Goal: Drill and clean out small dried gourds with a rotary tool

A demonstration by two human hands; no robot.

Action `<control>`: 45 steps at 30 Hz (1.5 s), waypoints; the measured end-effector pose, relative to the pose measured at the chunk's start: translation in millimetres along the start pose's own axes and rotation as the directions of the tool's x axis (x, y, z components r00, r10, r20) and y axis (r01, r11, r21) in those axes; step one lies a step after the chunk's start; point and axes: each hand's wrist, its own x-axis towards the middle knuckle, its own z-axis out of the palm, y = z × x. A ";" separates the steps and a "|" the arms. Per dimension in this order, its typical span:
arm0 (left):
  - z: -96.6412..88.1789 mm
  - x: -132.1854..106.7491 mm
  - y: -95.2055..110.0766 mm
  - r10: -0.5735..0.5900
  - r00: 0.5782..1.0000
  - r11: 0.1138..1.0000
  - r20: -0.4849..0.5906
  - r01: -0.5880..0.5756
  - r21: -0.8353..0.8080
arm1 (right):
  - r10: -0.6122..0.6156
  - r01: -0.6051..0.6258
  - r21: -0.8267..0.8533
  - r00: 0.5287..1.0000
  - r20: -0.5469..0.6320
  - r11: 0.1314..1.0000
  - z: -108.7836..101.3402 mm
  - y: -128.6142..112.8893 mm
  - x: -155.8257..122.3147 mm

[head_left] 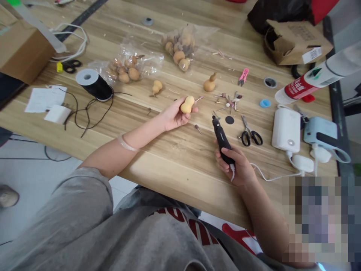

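Observation:
My left hand (178,116) holds a small pale yellow gourd (187,105) above the table, fingers curled around it. In my right hand (235,163) is a black rotary tool (222,139), its tip pointing away from me and a white cable running from its lower end. Just beyond the tool lie several small grinding bits (231,101) in a loose pile and a dark round disc (229,120). A single bit (198,129) rests on the wood between my hands. Two more loose gourds, one upright (209,83) and one on its side (157,87), stand farther back.
Bagged gourds (124,71) lie at the back. Black-handled scissors (249,133), pink snippers (243,76), a blue cap (265,103), a bottle (301,88) and a white power bank (286,130) are right. A black cord spool (96,86) and a cardboard box (28,52) are left.

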 end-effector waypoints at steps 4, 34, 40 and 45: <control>-2.8 2.1 -0.1 -0.018 0.999 1.000 0.028 0.017 0.026 | 0.009 -0.009 -0.005 1.000 0.007 1.000 -0.3 0.0 0.0; 7.9 -1.8 -10.9 0.194 0.973 0.963 -0.128 -0.164 0.215 | -0.190 0.263 -0.511 0.963 0.191 0.818 -1.9 9.8 -12.8; 11.1 -3.4 -13.0 0.236 0.963 0.947 -0.133 -0.197 0.254 | -0.242 0.317 -0.542 0.948 0.208 0.778 -0.4 10.4 -14.0; 11.3 -2.1 -14.4 0.206 0.975 0.935 -0.085 -0.170 0.311 | -0.255 0.323 -0.552 0.946 0.200 0.768 -4.6 14.5 -12.4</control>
